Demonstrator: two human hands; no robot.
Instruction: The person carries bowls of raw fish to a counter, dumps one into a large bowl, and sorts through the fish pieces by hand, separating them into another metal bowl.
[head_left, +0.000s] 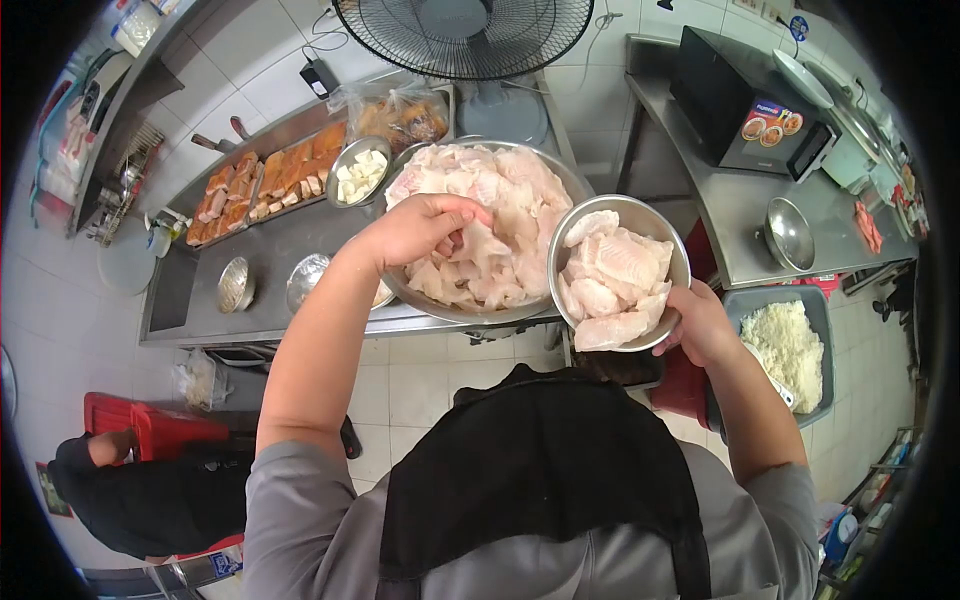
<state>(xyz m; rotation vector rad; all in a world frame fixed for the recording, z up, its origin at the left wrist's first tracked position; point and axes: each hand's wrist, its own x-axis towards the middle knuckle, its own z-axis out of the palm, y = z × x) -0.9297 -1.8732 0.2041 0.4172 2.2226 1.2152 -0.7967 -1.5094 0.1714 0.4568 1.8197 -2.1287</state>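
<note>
A large metal bowl (465,311) heaped with pale raw fish pieces (490,180) rests at the counter's front edge. Over its left part is my left hand (430,228), fingers closed in a pinch on a piece of fish that hangs down over the heap. My right hand (693,322) grips the right rim of a smaller metal bowl (683,262), which holds thick fish fillets (618,280). This smaller bowl is tilted toward the camera and overlaps the big bowl's right rim.
Behind are trays of orange-coated pieces (300,170), a bowl of white chunks (361,178), bagged food (405,118) and a fan (462,30). Right: a microwave (750,105), an empty bowl (789,234) and a grey tub (735,300). A person in black (150,495) is at lower left.
</note>
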